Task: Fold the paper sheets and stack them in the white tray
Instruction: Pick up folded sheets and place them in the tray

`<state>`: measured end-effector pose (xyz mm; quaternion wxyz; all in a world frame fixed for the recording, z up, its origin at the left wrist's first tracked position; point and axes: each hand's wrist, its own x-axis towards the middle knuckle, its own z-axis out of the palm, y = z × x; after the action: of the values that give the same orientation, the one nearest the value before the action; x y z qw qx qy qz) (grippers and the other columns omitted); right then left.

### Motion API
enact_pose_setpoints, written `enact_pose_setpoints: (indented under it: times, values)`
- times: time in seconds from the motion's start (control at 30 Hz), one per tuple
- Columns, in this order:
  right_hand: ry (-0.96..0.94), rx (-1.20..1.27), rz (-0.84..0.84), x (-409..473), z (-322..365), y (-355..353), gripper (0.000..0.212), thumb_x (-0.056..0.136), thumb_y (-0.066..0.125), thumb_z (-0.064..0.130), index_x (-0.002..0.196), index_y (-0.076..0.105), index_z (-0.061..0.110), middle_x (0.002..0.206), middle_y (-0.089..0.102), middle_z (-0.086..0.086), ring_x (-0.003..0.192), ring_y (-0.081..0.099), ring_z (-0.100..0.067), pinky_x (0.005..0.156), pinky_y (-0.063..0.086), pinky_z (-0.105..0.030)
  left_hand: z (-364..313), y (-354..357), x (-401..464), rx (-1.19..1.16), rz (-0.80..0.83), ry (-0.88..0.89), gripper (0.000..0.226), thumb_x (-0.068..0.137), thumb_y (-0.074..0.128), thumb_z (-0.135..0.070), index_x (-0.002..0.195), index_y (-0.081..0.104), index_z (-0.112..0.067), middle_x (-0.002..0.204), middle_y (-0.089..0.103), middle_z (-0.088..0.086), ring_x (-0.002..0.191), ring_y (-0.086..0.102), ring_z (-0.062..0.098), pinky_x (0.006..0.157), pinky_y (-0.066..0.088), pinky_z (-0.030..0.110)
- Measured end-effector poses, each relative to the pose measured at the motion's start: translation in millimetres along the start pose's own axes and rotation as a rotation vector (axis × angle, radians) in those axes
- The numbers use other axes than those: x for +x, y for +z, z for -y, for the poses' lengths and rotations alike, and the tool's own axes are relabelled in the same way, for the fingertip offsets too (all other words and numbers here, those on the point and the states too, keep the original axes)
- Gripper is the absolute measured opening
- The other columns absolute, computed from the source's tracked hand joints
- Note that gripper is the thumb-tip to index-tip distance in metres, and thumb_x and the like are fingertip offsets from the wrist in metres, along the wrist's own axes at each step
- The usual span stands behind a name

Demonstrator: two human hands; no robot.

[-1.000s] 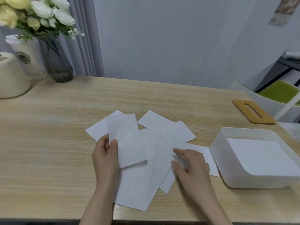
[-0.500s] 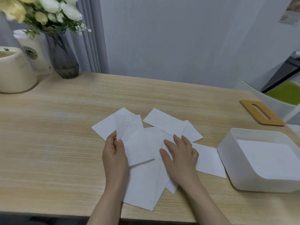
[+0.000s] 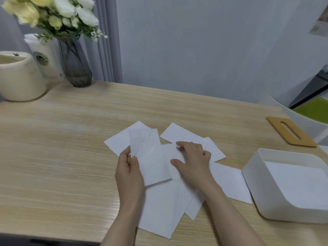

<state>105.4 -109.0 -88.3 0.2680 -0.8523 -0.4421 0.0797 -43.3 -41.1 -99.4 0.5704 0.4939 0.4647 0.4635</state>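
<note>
soft even light | faint shadows | slight blur | wide-angle edge warp

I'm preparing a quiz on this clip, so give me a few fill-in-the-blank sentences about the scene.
1. The left hand holds a sheet of ____.
2. The white tray sits to the ____ of the paper sheets.
3. The vase holds ____.

Missing words: paper; right; flowers

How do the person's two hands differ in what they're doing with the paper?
The left hand pinches the edge of one white paper sheet between thumb and fingers; the right hand lies palm down on the spread white paper sheets, fingers bent. The left grips, the right presses. Both are bare and touch paper.
</note>
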Motion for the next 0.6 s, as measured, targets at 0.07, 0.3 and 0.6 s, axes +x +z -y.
enact_pose_setpoints:
  times: [0.07,0.3,0.6]
  values:
    - [0.008,-0.03,0.047,9,3,-7,0.054,0.082,0.066,0.038,0.131,0.045,0.031,0.107,0.046,0.017,0.117,0.033,-0.008,0.081,0.01,-0.024,-1,0,0,-0.012,-0.008,-0.004,0.029,0.101,0.041,-0.007,0.116,0.06,-0.023,0.08,0.055,-0.001,0.054,0.047,-0.005,0.05,0.037,0.007]
    - [0.015,-0.074,0.121,24,11,-16,0.045,0.077,0.071,0.036,0.119,0.058,0.029,0.096,0.051,0.012,0.102,0.036,-0.011,0.085,0.019,-0.03,-1,1,0,-0.028,-0.01,-0.017,0.03,0.101,0.042,-0.008,0.121,0.06,-0.022,0.079,0.055,-0.001,0.055,0.047,-0.004,0.05,0.037,0.008]
    - [-0.043,-0.112,-0.038,14,9,-8,0.02,0.083,0.063,0.028,0.102,0.064,0.032,0.087,0.055,0.012,0.095,0.038,-0.011,0.078,0.016,-0.028,0,1,-1,-0.039,-0.008,-0.008,0.03,0.101,0.043,-0.007,0.123,0.06,-0.019,0.075,0.051,-0.003,0.053,0.045,-0.004,0.05,0.036,0.007]
